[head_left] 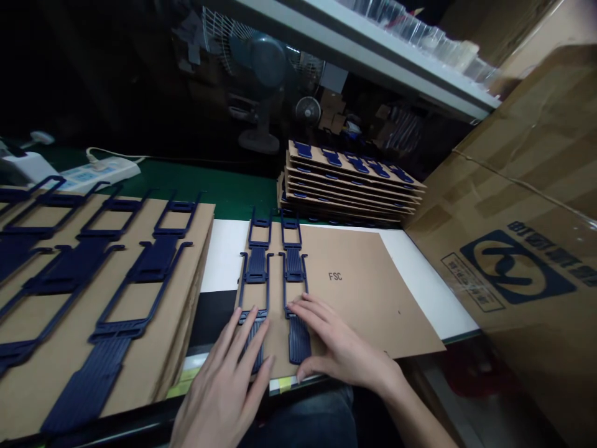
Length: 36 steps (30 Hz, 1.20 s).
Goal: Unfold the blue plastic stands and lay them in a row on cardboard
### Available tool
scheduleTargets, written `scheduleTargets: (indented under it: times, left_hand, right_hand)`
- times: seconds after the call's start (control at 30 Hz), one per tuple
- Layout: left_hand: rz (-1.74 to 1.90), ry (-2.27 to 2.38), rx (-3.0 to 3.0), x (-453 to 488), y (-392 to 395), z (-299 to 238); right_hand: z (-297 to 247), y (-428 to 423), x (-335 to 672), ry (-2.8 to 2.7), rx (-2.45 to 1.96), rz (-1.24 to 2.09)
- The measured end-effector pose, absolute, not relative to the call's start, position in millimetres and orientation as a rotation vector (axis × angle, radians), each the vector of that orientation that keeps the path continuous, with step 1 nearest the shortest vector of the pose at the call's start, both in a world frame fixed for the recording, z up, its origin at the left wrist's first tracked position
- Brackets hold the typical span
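Two dark blue plastic frames lie side by side on a brown cardboard sheet [359, 292] marked FSC in front of me. My left hand [228, 379] lies flat with fingers stretched out over the lower end of the left frame [255, 264]. My right hand [338, 345] rests open on the sheet, its fingertips touching the right frame [295, 264] near its ribbed lower end. Neither hand grips anything.
At the left, a stack of cardboard [153, 311] carries several more blue frames. A pile of loaded sheets [345, 180] stands at the back. A large printed carton [517, 236] fills the right. A fan [261, 74] and a power strip [100, 171] sit behind.
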<state>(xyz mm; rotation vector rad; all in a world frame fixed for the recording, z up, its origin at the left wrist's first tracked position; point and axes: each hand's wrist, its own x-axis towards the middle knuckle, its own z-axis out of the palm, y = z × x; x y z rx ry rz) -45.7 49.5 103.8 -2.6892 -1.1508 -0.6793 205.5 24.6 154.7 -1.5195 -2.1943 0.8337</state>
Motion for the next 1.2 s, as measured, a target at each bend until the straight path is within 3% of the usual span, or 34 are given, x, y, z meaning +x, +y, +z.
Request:
scheduleTargets:
  times: [1.2]
  left_hand:
    - [-0.714,-1.138,-2.678,-44.8,49.8,100.9]
  right_hand:
    - [157.4,21.7,209.6,-2.128,-1.586,0.924]
